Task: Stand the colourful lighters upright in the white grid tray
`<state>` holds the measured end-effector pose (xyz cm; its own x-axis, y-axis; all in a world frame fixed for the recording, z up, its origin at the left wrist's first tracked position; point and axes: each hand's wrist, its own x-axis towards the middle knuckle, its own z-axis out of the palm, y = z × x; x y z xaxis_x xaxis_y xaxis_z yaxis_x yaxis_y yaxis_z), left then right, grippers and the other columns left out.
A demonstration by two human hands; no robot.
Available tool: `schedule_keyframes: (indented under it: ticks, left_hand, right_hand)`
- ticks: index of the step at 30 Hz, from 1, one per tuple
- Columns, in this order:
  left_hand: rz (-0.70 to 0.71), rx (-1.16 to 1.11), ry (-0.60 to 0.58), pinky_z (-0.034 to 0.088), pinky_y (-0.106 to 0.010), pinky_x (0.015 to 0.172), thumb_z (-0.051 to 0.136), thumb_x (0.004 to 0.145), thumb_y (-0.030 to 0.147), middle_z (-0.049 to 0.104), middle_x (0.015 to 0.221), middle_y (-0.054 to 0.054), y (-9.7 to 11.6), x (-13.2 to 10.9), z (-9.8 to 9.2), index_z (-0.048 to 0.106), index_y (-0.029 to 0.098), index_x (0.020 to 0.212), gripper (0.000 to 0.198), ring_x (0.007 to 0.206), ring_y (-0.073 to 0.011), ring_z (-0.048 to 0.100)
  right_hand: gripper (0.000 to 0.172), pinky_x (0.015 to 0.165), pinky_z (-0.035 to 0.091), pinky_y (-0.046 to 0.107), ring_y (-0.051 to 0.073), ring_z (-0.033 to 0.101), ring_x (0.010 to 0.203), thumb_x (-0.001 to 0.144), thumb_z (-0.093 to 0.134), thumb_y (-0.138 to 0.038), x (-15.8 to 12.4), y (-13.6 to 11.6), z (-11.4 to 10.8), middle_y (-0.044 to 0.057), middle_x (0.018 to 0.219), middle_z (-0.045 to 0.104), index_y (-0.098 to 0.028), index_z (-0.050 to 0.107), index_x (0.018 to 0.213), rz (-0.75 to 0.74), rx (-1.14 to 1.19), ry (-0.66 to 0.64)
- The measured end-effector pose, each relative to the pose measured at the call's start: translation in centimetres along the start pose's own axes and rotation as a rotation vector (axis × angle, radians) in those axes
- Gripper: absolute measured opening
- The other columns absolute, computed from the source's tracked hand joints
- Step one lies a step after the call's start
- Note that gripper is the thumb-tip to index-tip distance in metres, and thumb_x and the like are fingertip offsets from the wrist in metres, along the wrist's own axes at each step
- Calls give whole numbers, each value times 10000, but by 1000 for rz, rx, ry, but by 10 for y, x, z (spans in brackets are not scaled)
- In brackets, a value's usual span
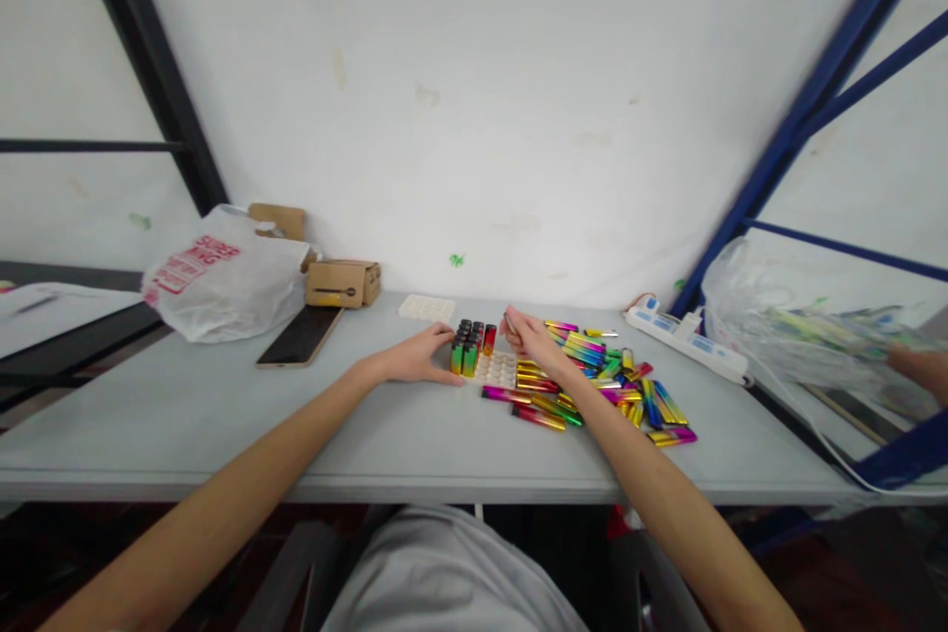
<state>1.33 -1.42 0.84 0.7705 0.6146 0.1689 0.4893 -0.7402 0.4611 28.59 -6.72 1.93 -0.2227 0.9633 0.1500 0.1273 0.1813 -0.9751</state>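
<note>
A white tray with round cells lies on the table, its left part filled with upright shiny lighters with black tops. A red lighter stands at the edge of this group. My left hand rests beside the group, thumb and fingers spread along its left side. Above the tray's right part, my right hand has its fingers pinched on what looks like a lighter, mostly hidden by the fingers. Many loose metallic-coloured lighters lie to the right of the tray, partly under my right forearm.
Another white tray lies near the wall. On the left are a phone, a cardboard box and a white plastic bag. A power strip lies at right. Beyond the blue frame, another person's hand is near clear plastic bags.
</note>
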Motion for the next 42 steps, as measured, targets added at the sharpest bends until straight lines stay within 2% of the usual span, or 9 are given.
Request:
schedule_keyframes:
  ticks: [4,8,11,16,21,25,30,36,42]
  left_hand:
    - [2,-7,-7,442,-424,1174,784,760,756,601,1432,-148,2,0,-1,645,181,1385,861,1336,-357,576]
    - [-1,-9,0,441,-426,1174,783,751,763,603,1445,-136,2,0,-1,647,200,1391,862,1339,-356,578]
    - [-9,-14,1,439,-427,1181,791,745,758,599,1454,-140,2,0,-1,644,193,1397,876,1349,-363,575]
    - [-11,-6,-9,445,-432,1178,786,745,769,599,1445,-154,2,0,-1,652,173,1380,880,1345,-375,571]
    - [-3,3,3,447,-437,1172,780,759,761,604,1434,-149,2,0,-1,643,184,1390,865,1336,-372,576]
    - [-16,5,-5,443,-434,1172,785,754,757,600,1434,-148,2,0,-1,643,185,1389,867,1330,-370,576]
    - [-2,11,5,453,-437,1165,785,755,759,611,1419,-144,1,0,0,651,194,1384,856,1329,-377,573]
    - [-8,-10,-12,430,-454,1191,800,763,723,591,1435,-167,3,0,-1,642,163,1384,851,1338,-374,563]
    - [-4,-38,-4,451,-453,1172,810,761,716,606,1397,-156,2,-1,0,646,174,1377,837,1312,-364,580]
  right_hand:
    - [672,470,149,283,104,160,466,939,316,-847,2,3,4,-81,532,198,-263,350,607,100,-38,-11]
    - [528,493,226,303,125,264,458,992,364,-583,4,5,6,-49,479,290,-264,351,572,33,-191,132]
    - [482,513,249,303,131,314,470,987,366,-489,5,5,6,-41,484,326,-253,379,566,-2,-274,133]
    - [617,527,270,294,127,326,485,1024,319,-673,3,3,7,-51,504,324,-237,430,602,-32,-264,93]
    - [686,534,343,283,140,409,533,981,331,-826,2,0,6,-38,597,439,-219,569,770,-111,-170,76]
    - [607,584,439,289,159,507,587,969,442,-795,2,-4,2,-24,654,535,-221,620,886,-179,-223,111]
    - [469,733,505,297,198,626,850,897,670,-683,-2,-9,-4,42,902,690,-214,663,923,-323,-368,141]
    - [362,637,421,297,168,568,633,920,706,-570,-5,-9,-5,-2,690,651,-211,667,902,-362,-543,151]
    - [417,621,441,289,180,625,652,910,711,-636,-6,-8,-2,11,730,708,-229,622,920,-345,-532,123]
